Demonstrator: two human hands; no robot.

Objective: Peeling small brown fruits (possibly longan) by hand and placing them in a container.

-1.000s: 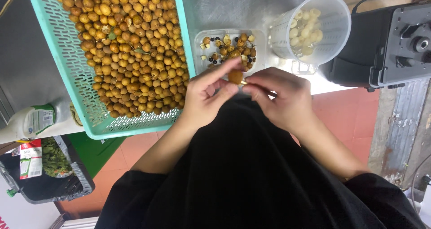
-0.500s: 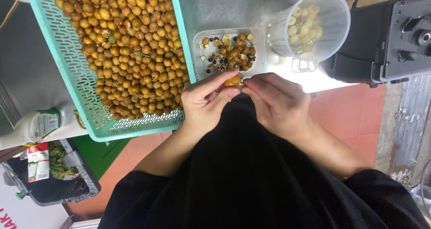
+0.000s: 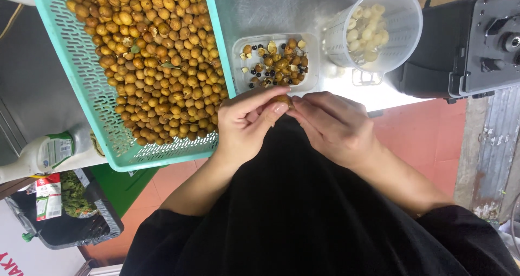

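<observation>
Pinching one brown longan fruit (image 3: 281, 99) between them, the left hand (image 3: 246, 121) and right hand (image 3: 333, 125) grasp it just below the clear shell tub (image 3: 311, 81), beside the teal basket (image 3: 92, 97)

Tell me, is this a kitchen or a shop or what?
Most likely a working kitchen or food-prep spot. A teal basket heaped with small brown fruits sits on a steel counter, a clear jug holds peeled pale ones, and a small tray catches shells and black seeds.
</observation>
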